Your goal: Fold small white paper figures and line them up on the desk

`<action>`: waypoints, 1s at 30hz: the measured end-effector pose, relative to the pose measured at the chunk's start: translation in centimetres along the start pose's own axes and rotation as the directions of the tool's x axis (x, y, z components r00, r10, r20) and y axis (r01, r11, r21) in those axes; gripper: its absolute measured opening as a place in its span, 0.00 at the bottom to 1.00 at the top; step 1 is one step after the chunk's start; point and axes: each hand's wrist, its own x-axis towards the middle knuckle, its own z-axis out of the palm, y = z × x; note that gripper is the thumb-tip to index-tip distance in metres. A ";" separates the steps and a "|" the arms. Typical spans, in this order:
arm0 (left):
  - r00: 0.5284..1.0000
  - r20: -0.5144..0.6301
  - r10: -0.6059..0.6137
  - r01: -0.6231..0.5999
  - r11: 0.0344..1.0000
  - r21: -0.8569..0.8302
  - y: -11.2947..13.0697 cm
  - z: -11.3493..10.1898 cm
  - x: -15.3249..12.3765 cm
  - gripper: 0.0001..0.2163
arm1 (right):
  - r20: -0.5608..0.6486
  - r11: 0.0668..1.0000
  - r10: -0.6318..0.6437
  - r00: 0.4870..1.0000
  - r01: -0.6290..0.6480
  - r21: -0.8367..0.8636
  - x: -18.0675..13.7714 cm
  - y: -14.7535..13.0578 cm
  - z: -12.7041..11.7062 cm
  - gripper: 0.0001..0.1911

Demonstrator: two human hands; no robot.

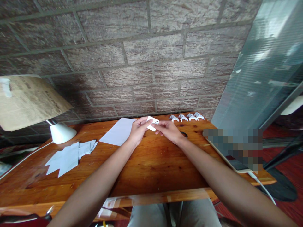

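Note:
A small piece of folded white paper [151,126] is held up between my two hands, above the far half of the wooden table. My left hand [139,129] pinches its left side, thumb on top. On its right side, my right hand [168,130] closes with thumb and fingers at the paper's edge. A short dark line shows at the paper's upper right; I cannot tell what it is. Just behind my left hand lies a larger white sheet [118,131]. Several small folded paper figures [182,118] stand in a row beyond my right hand.
A lamp [62,132] with a paper-covered shade stands at the left. Near it lie overlapping pale paper pieces [69,157]. A tablet [222,151] with a plugged-in white cable rests at the right edge. A dark ring-shaped thing [184,134] sits beside my right wrist. A brick wall [132,69] rises behind the table.

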 end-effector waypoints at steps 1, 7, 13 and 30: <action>1.000 0.006 -0.001 0.001 1.000 0.009 0.0 0.0 0.0 0.14 | -0.002 1.000 -0.004 1.000 0.004 -0.011 0.0 0.0 0.0 0.21; 1.000 0.017 -0.025 0.024 1.000 0.002 0.0 -0.1 -0.1 0.12 | 0.008 0.998 -0.045 0.999 0.045 -0.052 0.1 0.1 -0.2 0.20; 0.996 0.003 -0.085 0.085 0.995 -0.053 0.2 0.0 0.0 0.12 | 0.021 0.999 -0.039 0.999 0.040 -0.036 0.1 0.3 -0.2 0.20; 0.995 -0.043 -0.089 0.087 0.995 -0.043 0.1 0.0 -0.1 0.14 | 0.007 0.998 0.001 1.000 -0.001 0.064 0.0 0.3 0.2 0.19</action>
